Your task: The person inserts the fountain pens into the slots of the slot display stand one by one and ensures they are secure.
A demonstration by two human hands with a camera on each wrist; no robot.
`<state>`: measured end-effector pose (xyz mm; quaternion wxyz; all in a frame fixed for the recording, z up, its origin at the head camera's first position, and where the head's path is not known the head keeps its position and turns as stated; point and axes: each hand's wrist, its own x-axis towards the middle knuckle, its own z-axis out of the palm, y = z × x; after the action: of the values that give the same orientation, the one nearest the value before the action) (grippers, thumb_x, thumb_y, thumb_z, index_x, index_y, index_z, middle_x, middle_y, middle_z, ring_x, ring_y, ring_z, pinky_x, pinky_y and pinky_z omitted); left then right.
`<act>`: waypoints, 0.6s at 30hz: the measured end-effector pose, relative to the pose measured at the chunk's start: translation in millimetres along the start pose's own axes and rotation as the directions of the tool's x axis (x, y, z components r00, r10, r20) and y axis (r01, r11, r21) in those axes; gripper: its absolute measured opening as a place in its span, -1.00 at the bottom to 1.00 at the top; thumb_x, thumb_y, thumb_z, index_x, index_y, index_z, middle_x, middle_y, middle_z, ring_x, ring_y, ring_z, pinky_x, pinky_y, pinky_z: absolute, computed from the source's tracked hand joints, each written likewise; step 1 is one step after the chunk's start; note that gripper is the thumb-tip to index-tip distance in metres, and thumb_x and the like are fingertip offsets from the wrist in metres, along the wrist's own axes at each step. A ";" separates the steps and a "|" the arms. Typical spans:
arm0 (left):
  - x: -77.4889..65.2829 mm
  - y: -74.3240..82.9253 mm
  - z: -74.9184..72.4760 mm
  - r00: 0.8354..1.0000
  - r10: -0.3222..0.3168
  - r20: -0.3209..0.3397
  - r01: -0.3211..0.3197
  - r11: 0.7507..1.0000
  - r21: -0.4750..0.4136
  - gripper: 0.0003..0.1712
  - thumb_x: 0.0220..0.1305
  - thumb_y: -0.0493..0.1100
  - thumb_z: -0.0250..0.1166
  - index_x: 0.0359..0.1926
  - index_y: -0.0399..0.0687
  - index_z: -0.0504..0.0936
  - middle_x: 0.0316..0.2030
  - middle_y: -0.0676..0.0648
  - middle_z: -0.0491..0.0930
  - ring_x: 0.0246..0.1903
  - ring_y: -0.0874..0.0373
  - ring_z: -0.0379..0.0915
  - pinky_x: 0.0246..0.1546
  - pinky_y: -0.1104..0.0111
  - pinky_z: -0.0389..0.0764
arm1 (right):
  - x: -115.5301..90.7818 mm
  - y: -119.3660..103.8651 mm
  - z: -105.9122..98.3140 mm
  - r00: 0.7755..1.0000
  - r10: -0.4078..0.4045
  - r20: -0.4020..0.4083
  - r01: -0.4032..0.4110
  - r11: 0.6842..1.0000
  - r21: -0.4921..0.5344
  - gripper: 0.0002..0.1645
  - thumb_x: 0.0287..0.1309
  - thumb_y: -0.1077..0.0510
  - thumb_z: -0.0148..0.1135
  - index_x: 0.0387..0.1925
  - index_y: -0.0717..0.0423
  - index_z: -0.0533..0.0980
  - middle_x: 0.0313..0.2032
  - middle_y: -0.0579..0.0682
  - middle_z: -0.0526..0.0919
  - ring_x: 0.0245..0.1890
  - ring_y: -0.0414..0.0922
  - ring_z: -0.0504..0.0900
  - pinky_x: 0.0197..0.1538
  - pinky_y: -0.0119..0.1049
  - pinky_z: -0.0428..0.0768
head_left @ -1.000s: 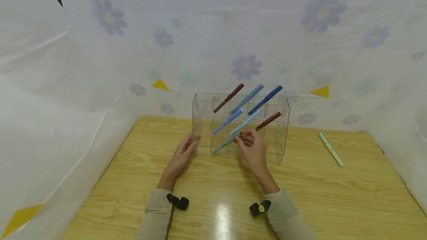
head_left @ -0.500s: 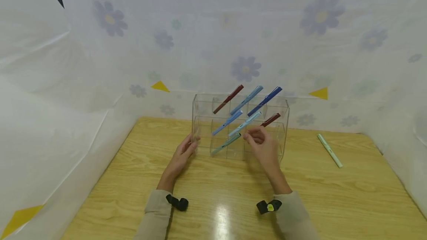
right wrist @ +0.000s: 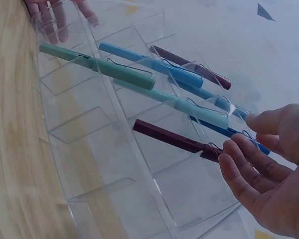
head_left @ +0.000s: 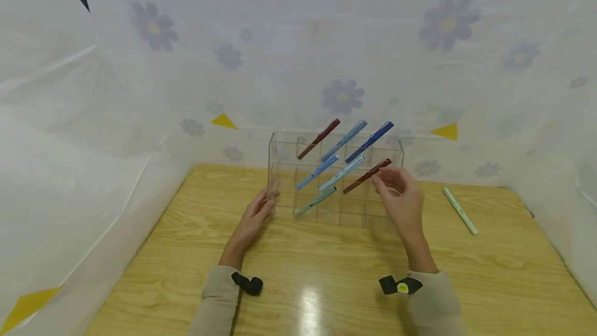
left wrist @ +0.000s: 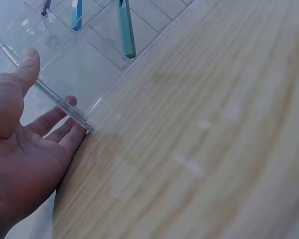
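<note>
A clear acrylic pen rack point(head_left: 285, 198) with tiered compartments stands on the table, holding several slanted pens. My left hand point(head_left: 249, 224) grips its left side panel, thumb on one face and fingers on the other in the left wrist view. My right hand point(head_left: 403, 206) is at the rack's right side, its loosely bent fingertips right at the cap of a dark red pen point(right wrist: 167, 137) in the middle tier. Thumb and fingers stand apart in the right wrist view. A sage green pen point(head_left: 315, 203) leans in the lowest tier, left of the right hand.
A pale green pen point(head_left: 460, 211) lies on the wooden table point(head_left: 508, 253), right of the rack. In the top tier lean another dark red pen point(head_left: 319, 139), a blue pen point(head_left: 344, 140) and a dark blue pen point(head_left: 369, 142). A flowered sheet point(head_left: 298, 56) hangs behind.
My right hand has let go of the sage green pen's cap and moved right to the dark red pen in the middle tier. My left hand has stayed on the rack's side.
</note>
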<state>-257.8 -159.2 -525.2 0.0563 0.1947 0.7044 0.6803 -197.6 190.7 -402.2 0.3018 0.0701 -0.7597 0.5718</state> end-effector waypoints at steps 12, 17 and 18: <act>-0.1 -0.3 -0.6 1.000 -0.003 0.002 0.003 1.000 -0.002 -0.36 0.66 -0.08 0.01 0.63 0.02 0.11 0.45 -0.34 0.26 0.50 -0.21 0.08 0.35 -0.26 0.17 | 10.2 -1.6 -36.6 0.989 -0.026 -0.143 0.016 0.997 -0.071 -0.73 0.30 0.39 0.32 -0.02 0.49 0.58 -0.17 0.32 0.68 -0.21 -0.24 0.67 -0.22 -0.56 0.58; -0.3 -0.4 -0.7 1.000 -0.005 0.004 0.005 1.000 0.002 -0.37 0.66 -0.08 -0.01 0.63 0.04 0.11 0.46 -0.34 0.25 0.50 -0.22 0.08 0.35 -0.26 0.17 | 12.4 13.2 -51.4 0.981 -0.008 -0.196 -0.015 0.993 -0.113 -0.71 0.31 0.33 0.34 0.03 0.40 0.60 -0.12 0.26 0.69 -0.18 -0.26 0.66 -0.17 -0.57 0.56; -0.4 -0.4 -0.8 1.000 -0.004 0.004 0.004 1.000 0.004 -0.37 0.67 -0.09 -0.01 0.63 0.03 0.10 0.46 -0.34 0.25 0.50 -0.22 0.08 0.35 -0.26 0.17 | 12.6 16.8 -54.6 0.979 -0.002 -0.205 -0.023 0.993 -0.117 -0.70 0.31 0.32 0.34 0.04 0.38 0.61 -0.12 0.24 0.70 -0.17 -0.28 0.65 -0.16 -0.57 0.55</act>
<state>-257.9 -160.1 -525.7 0.0586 0.1948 0.7060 0.6784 -194.7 249.1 -400.4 0.3789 -0.0113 -0.7576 0.5313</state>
